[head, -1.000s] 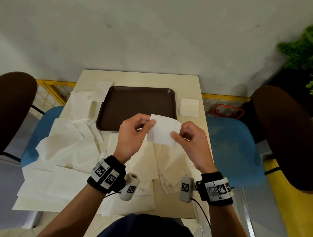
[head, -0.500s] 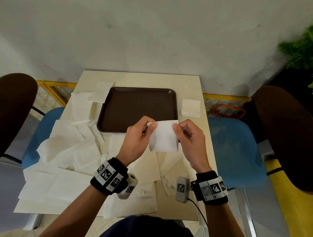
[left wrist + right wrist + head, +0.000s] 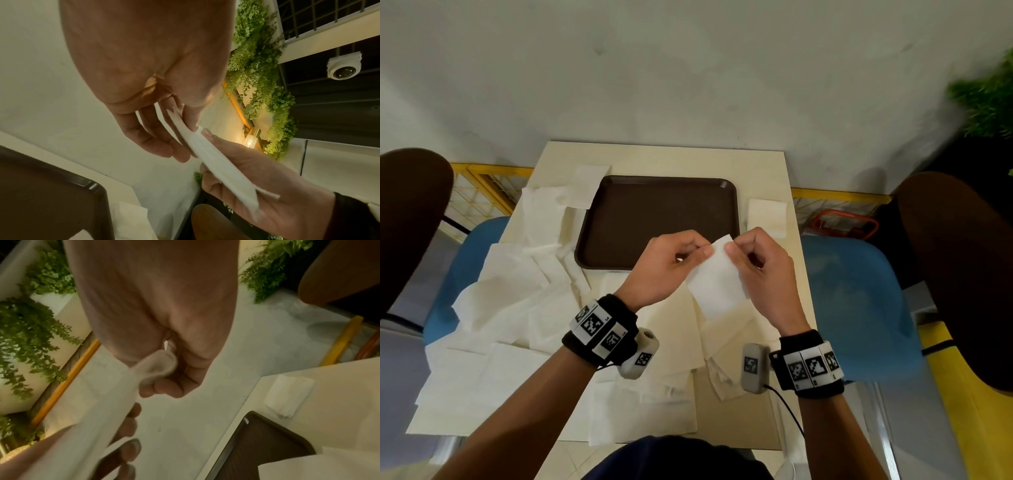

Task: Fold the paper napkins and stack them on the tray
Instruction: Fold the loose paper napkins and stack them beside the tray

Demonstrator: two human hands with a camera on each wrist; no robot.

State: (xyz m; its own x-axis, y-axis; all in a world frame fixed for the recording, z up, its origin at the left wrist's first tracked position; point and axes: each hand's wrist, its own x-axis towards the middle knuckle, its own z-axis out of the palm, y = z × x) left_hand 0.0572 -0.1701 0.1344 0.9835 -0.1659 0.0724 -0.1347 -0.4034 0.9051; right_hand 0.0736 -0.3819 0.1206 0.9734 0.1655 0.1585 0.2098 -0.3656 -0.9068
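I hold a folded white napkin (image 3: 717, 286) in the air just in front of the brown tray (image 3: 619, 212). My left hand (image 3: 671, 262) pinches its top left corner and my right hand (image 3: 758, 263) pinches its top right corner, thumbs almost meeting. The napkin hangs down and towards me. From the left wrist view the napkin (image 3: 213, 159) shows edge-on between the fingers of both hands. In the right wrist view a napkin (image 3: 156, 368) fold curls beside the right fingers. The tray holds nothing.
Several unfolded napkins (image 3: 517, 294) lie strewn over the left and near part of the beige table (image 3: 763, 171). A folded napkin stack (image 3: 767, 217) sits right of the tray. Blue chairs (image 3: 856, 301) flank the table; a wall is behind it.
Both hands have come closer together at the napkin's top edge, and the napkin has narrowed and swung to hang down towards me.
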